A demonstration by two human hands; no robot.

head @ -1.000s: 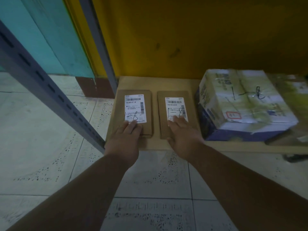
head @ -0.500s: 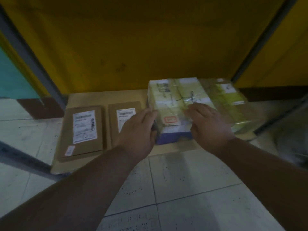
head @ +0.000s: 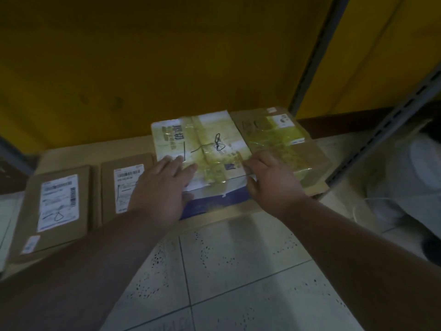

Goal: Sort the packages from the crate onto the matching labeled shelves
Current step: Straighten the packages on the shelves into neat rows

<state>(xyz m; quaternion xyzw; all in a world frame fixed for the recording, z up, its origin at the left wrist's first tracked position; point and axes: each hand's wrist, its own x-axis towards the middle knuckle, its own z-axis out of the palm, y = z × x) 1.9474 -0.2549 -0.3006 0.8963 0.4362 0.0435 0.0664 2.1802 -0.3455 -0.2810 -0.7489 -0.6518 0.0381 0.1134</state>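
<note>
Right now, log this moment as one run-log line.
left hand: flat on white taped box | right hand: on its front right corner | box: on bottom shelf | two brown mailers left

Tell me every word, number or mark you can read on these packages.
White taped box: handwritten "1-8"; its printed characters are too blurred.
Left brown envelope: barcode label, handwritten "8" legible, print too small.
Middle brown envelope: barcode label, print unreadable.
Right cardboard parcel: labels blurred, unreadable.
</note>
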